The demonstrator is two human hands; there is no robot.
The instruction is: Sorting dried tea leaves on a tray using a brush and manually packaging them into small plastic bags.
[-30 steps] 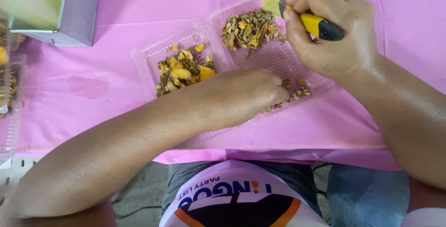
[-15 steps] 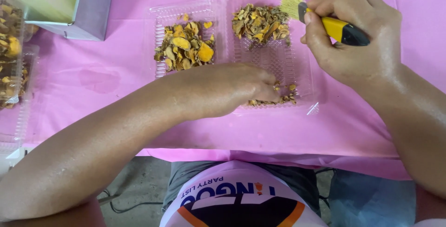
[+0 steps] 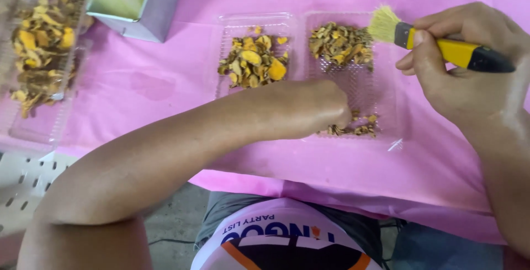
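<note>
Two bare hands work over an open clear plastic clamshell tray [image 3: 386, 132] lying on a pink table cover [image 3: 143, 88]. The right hand [image 3: 464, 77] is closed around a small brush [image 3: 441, 46], fingers wrapped on its yellow handle. The brush lies nearly level, its long axis running left to right across the view: the pale straw-coloured bristles point left, over the tray's right half, and the black handle end points right, sticking out past the fingers. The bristle tips sit just beside a heap of dried brown and yellow slices [image 3: 339, 45] at the far end of that half.

The left hand [image 3: 309, 107] reaches across from the left, palm down, fingertips bunched at a small scatter of dried bits [image 3: 353, 129] at the near end of the same half (whether they pinch a piece cannot be told, as the knuckles hide them).

In the tray's left half lies a brighter orange-yellow pile of slices [image 3: 254, 60]. Further left stands another clear tray of slices [image 3: 41, 43], and a grey and green box [image 3: 138, 2] is at the far edge.
</note>
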